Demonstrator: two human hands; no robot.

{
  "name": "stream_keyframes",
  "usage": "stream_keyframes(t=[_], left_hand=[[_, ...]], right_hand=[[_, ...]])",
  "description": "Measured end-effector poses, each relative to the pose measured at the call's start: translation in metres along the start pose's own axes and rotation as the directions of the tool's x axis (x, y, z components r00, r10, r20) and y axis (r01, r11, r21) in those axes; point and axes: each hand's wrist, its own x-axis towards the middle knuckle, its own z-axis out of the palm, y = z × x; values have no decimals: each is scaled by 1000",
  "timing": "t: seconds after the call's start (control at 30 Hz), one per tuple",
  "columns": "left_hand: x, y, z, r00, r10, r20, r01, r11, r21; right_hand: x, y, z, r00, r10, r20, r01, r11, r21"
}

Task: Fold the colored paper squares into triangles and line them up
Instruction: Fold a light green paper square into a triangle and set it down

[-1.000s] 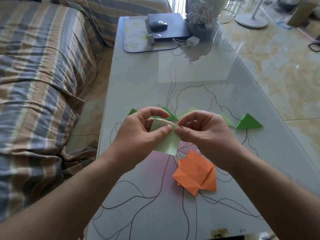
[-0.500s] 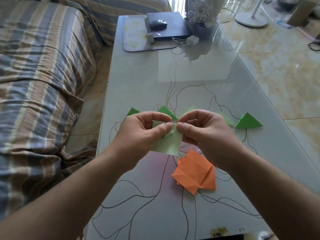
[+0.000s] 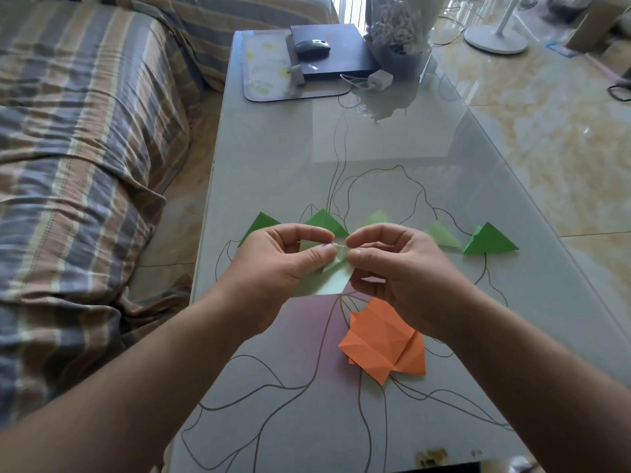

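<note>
I hold a pale green paper square (image 3: 333, 283) above the glass table (image 3: 280, 165). My left hand (image 3: 280, 264) pinches its upper edge between thumb and forefinger, and my right hand (image 3: 392, 268) pinches the same edge right beside it. Behind my hands runs a row of several folded green triangles, from a dark one at the left (image 3: 261, 222) to a dark one at the right (image 3: 490, 240), with pale ones (image 3: 442, 235) between. My hands hide parts of that row. A creased pile of orange paper (image 3: 384, 341) lies on the table below my right hand.
A striped sofa (image 3: 85, 148) runs along the table's left side. At the far end stand a mouse pad (image 3: 266, 70), a black box with a mouse (image 3: 312, 47), a white charger (image 3: 379, 79) and a wrapped bouquet (image 3: 397, 32). A fan base (image 3: 496, 39) stands on the tiled floor.
The paper's lower part has crumpled and shifted slightly between my fingers as both pinches moved closer together at its top edge. My hands stay in the same place above the table.
</note>
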Motion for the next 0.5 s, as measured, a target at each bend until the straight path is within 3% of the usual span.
stream_keyframes(t=[0.13,0.5], left_hand=[[-4,0,2,997,76,4,-76,990,121],[-2,-1,1,998,54,-13,-53,996,76]], right_hand=[[0,1,1,1000,7,-18,-7,1000,-9],[1,1,2,999,39,-17,-38,997,61]])
